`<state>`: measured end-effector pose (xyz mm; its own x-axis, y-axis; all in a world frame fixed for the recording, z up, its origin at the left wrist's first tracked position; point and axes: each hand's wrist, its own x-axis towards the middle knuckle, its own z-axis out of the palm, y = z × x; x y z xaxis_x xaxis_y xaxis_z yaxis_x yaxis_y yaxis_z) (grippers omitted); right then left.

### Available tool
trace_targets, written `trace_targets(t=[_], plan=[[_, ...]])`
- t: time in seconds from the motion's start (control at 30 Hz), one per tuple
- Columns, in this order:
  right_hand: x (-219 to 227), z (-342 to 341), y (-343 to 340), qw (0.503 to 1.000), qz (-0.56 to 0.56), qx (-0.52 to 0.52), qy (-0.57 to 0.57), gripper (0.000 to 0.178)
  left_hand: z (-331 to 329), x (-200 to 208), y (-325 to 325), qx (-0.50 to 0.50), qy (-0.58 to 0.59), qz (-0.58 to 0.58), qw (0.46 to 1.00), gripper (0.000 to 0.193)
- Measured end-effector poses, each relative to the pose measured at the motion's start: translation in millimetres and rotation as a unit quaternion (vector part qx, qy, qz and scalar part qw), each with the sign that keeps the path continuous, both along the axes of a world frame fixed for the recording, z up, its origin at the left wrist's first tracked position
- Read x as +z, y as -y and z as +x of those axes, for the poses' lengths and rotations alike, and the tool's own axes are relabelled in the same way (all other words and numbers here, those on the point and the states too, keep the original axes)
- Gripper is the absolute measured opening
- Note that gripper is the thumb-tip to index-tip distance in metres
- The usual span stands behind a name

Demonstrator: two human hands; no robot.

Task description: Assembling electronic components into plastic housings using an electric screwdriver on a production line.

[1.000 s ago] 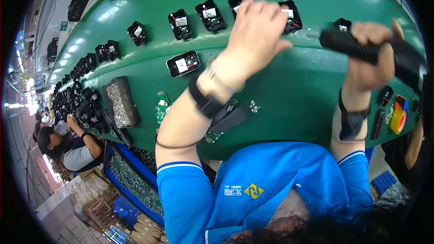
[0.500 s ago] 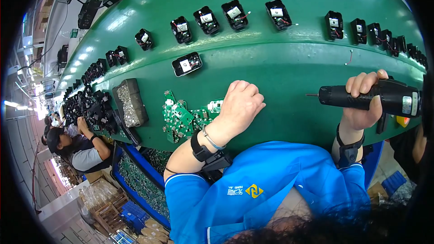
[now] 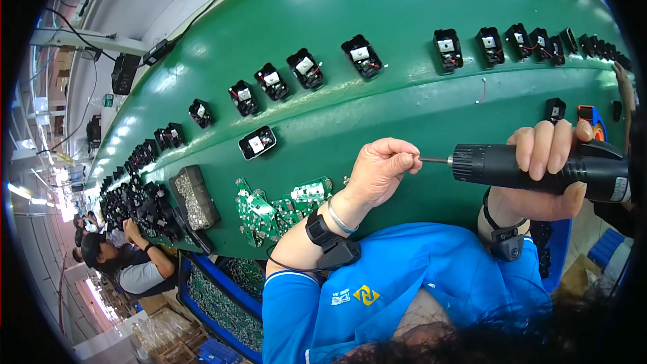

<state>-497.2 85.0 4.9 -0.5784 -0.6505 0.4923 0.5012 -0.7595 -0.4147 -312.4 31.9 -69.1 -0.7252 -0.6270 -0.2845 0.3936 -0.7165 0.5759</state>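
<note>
My right hand (image 3: pixel 549 155) is wrapped round a black electric screwdriver (image 3: pixel 482 163), which lies level with its bit (image 3: pixel 435 160) toward the left. At the bit's tip, the thumb and fingers of my left hand (image 3: pixel 381 174) are pinched together; whatever is between them is too small to make out. Green circuit boards (image 3: pixel 269 214) lie in a loose pile left of that hand. Beyond the pile, a black plastic housing (image 3: pixel 257 142) with a white block and wires inside rests on the green bench (image 3: pixel 323 141).
Similar open housings (image 3: pixel 305 69) line the raised far strip. A dark box of small metal parts (image 3: pixel 193 197) stands left, near a heap of black parts (image 3: pixel 138 205) and a co-worker (image 3: pixel 128 256). Blue bins (image 3: pixel 219 300) sit below the bench edge. An orange-and-blue object (image 3: pixel 593 121) lies right.
My left hand has moved right and its fingers now pinch at the bit's tip. The screwdriver has come left toward it. The whole view has shifted, with the housings appearing lower.
</note>
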Motion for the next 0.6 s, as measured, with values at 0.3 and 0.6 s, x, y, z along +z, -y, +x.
trace_targets(t=[0.3, 0.6], plan=[[-1, -10, -7, 1.0, 0.012, -0.023, -0.007, 0.051, -24, 10, -1, -0.034, 0.04, -0.046, 0.998, 0.015], [3, -19, -11, 0.999, 0.001, -0.043, -0.008, 0.05, -33, 10, 1, -0.059, 0.047, -0.072, 0.995, 0.018]])
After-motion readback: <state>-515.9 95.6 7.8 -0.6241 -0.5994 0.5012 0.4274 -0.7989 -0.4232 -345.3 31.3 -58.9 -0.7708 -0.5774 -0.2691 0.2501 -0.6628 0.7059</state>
